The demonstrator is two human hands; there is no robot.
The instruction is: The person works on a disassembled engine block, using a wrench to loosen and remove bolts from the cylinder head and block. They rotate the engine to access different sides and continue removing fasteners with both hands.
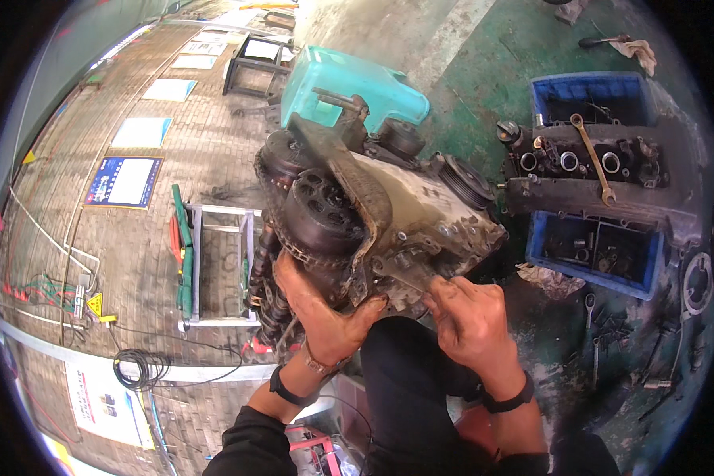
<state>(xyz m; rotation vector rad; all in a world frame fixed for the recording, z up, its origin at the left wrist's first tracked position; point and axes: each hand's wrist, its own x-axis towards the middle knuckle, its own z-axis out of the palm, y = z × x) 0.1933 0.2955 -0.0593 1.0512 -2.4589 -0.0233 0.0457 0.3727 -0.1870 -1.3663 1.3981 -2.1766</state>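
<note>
A dirty, oily engine (440, 198) stands tilted in front of me, with large dark toothed wheels (325, 210) on its left side and a ribbed pulley (466, 182) at its far right. My left hand (321, 313) grips its near lower edge, thumb to the right and fingers reaching up beside the wheels; part of the fingers is hidden. In my closed right hand (468, 321) is a scraper (408, 272), whose flat grey blade lies against the near face of the engine. The handle is hidden in the fist.
At right lies a valve cover (635, 163) with a combination wrench (593, 159) across it, between two blue bins (541, 99) (654, 279). Loose tools (597, 349) litter the green floor. A turquoise tub (349, 79) stands behind the engine, a metal frame (222, 324) to the left.
</note>
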